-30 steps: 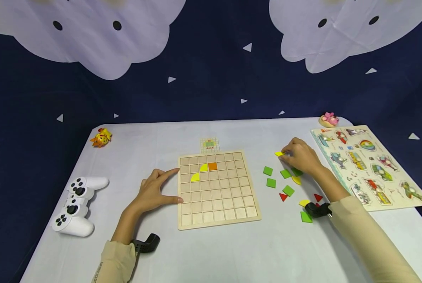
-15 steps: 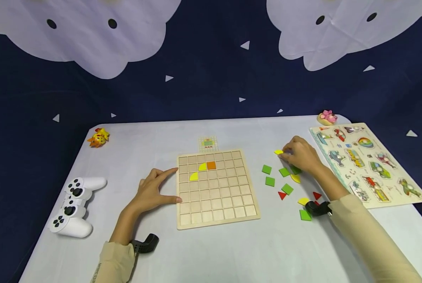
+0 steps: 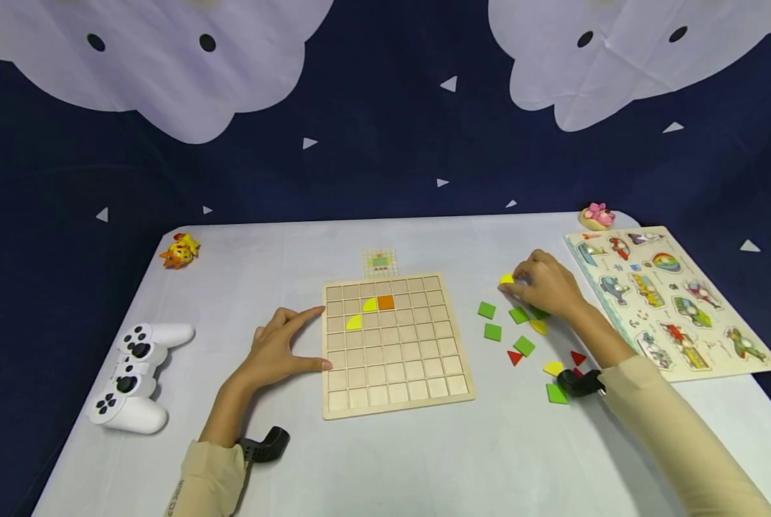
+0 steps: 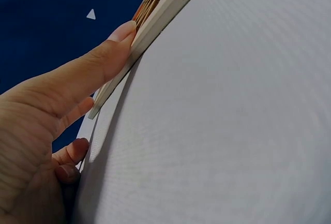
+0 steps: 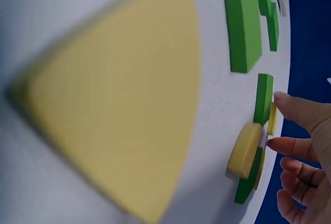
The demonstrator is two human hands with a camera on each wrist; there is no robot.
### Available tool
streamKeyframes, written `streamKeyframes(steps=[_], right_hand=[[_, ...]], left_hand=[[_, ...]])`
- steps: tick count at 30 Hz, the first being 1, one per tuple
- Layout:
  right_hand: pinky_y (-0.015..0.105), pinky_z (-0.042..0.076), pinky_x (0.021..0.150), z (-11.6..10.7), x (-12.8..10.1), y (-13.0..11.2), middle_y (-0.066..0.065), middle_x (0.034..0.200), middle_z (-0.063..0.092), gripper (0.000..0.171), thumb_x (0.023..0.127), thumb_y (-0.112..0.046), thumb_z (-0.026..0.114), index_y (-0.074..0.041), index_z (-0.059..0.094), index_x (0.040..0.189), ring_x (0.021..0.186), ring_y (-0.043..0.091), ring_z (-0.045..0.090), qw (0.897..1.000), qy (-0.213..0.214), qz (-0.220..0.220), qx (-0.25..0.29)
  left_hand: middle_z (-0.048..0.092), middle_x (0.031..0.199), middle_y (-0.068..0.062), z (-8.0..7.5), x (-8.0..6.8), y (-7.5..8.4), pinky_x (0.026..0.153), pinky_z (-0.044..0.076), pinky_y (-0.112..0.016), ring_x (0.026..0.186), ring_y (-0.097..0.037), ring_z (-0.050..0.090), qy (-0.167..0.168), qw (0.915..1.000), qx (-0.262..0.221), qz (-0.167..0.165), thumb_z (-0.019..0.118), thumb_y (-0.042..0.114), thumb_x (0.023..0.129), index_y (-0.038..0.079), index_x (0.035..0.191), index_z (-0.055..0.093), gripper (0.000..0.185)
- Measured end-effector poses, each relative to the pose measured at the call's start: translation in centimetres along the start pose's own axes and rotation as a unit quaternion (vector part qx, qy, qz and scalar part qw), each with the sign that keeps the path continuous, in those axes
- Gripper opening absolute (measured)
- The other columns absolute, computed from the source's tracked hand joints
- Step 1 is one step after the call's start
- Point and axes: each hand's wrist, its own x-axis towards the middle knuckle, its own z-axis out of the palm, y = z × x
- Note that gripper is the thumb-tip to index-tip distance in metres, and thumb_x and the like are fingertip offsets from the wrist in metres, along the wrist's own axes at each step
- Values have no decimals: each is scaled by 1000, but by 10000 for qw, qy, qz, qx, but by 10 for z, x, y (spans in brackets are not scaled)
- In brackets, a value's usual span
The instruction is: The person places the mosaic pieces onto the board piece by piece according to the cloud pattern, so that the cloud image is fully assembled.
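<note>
My left hand (image 3: 282, 348) rests at the left side of a wooden grid board (image 3: 395, 373), thumb and index finger spread straight along its edge. In the left wrist view the thumb (image 4: 111, 53) presses against the board's rim (image 4: 150, 35). Two yellow quarter-circle tiles (image 3: 354, 322) and an orange square tile (image 3: 385, 302) sit in the board's cells. To the right of the board, my right hand (image 3: 543, 283) pinches another yellow quarter-circle tile (image 3: 506, 278) between thumb and index finger, low over the table. Its other fingers are curled in the right wrist view.
Several green tiles (image 3: 492, 332), red triangles (image 3: 515, 357) and yellow tiles (image 3: 553, 368) lie near the right hand. A small pattern card (image 3: 380, 263) lies behind the board. A picture puzzle (image 3: 666, 301) is at right, a white game controller (image 3: 141, 377) at left. Two small figurines (image 3: 180, 251) stand at the back corners.
The yellow quarter-circle at the right hand's fingertips has turned, and the thumb has come forward along its near side. The left hand keeps its place on the board.
</note>
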Motion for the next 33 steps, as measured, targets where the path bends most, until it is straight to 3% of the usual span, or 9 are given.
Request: streamKeyframes(steps=[6,12,20,33], right_hand=[[48,49,73,2,2,-6,17,97,56,39,86,-28,75,7,72,103,85,30,54,9999,27,-52,-135],[49,48,75,5,6,-14,18,98,56,43,87,-33,74,7,72,103,85,32,53,9998,94,81,-170],[51,49,74,5,6,-18,21,100,57,34,86,-24,73,5,73,104,88,34,56,9996,216,66,-194],[52,49,77,4,2,-19,22,106,55,33,90,-19,70,8,71,108,94,35,55,9990,-65,399,195]], left_hand=[[49,112,-7,-1,0,0,91,26,-42,100,-24,46,-19,10000,-25,-16,90,52,62,28,150,45,101],[49,112,-7,0,-1,-1,91,26,-42,100,-24,46,-11,10000,-30,-37,90,53,62,27,149,45,101],[49,112,-7,-1,-1,-1,90,27,-42,100,-24,47,-20,10000,-1,-26,89,53,63,28,150,45,101],[49,113,-7,-2,0,-1,90,27,-42,98,-24,47,-41,10000,56,-19,89,53,63,27,150,44,101]])
